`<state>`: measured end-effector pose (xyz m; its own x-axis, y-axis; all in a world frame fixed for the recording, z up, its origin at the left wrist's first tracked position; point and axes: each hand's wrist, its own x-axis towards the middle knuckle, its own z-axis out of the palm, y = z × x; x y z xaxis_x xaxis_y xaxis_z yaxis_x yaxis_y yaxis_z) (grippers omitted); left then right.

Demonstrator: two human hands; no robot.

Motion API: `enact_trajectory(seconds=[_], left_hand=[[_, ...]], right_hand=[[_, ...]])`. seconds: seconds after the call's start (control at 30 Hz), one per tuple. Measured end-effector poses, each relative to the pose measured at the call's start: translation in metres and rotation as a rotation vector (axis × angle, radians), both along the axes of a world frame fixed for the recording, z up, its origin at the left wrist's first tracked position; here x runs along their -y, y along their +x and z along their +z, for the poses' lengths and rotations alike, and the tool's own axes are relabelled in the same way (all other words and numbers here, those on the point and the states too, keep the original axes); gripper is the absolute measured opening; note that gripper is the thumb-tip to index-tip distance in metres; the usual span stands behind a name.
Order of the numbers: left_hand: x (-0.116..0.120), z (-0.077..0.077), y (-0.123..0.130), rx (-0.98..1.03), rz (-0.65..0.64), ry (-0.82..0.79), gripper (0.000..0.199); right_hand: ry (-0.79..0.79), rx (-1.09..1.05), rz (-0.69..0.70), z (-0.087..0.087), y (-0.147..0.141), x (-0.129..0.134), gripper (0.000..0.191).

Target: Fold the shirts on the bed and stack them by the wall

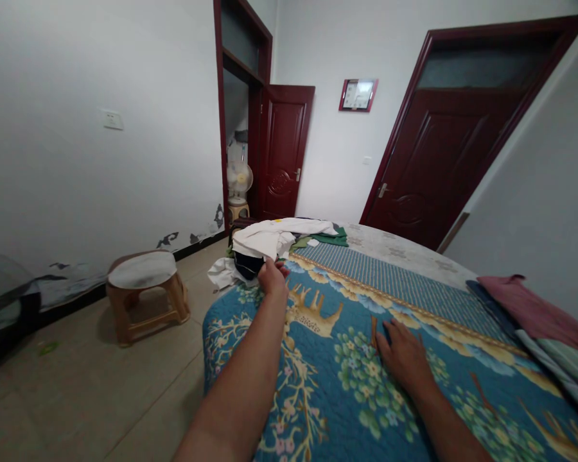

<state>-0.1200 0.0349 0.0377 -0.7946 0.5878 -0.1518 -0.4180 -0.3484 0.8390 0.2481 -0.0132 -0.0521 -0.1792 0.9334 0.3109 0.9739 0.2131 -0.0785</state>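
Observation:
My left hand [272,279] reaches to the far left corner of the bed, its fingers closed on the lower edge of a white garment [264,239]. That garment lies over a pile with a dark garment [247,264] under it, and another white cloth [223,274] hangs at the side. Green clothing [334,237] lies just behind. Palm down on the blue patterned bedspread [325,359], my right hand [404,351] holds nothing, with its fingers apart. My left fingertips are partly hidden behind the hand.
Folded clothes, with a pink one [534,305] on top, lie along the bed's right side. A plastic stool [147,285] stands on the floor to the left. Beyond the bed are an open door [286,144], a fan [239,178] and a closed door [450,154].

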Motion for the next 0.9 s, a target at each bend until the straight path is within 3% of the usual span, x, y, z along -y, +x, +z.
enact_trajectory(seconds=[0.13, 0.27, 0.4, 0.53, 0.73, 0.9], left_hand=[[0.007, 0.012, 0.016, -0.358, -0.062, 0.007, 0.032], [0.018, 0.014, 0.047, -0.722, -0.164, 0.064, 0.013], [0.030, 0.006, 0.085, -1.306, -0.405, 0.152, 0.014], [0.047, -0.003, 0.123, -1.596, -0.726, 0.312, 0.016], [0.073, -0.009, 0.169, -1.794, -1.102, 0.544, 0.022], [0.088, -0.008, 0.176, -1.536, -1.465, 0.508, 0.031]], right_hand=[[0.000, -0.037, 0.005, 0.002, -0.001, -0.001, 0.053], [0.007, -0.093, 0.025, 0.004, -0.001, -0.001, 0.054], [0.012, -0.260, 0.055, 0.012, -0.001, 0.002, 0.054], [-0.001, -0.522, 0.067, 0.022, 0.000, 0.006, 0.057], [-0.007, -0.912, 0.114, 0.033, 0.004, 0.007, 0.064], [-0.173, -1.037, 0.153, 0.043, 0.004, 0.009, 0.059]])
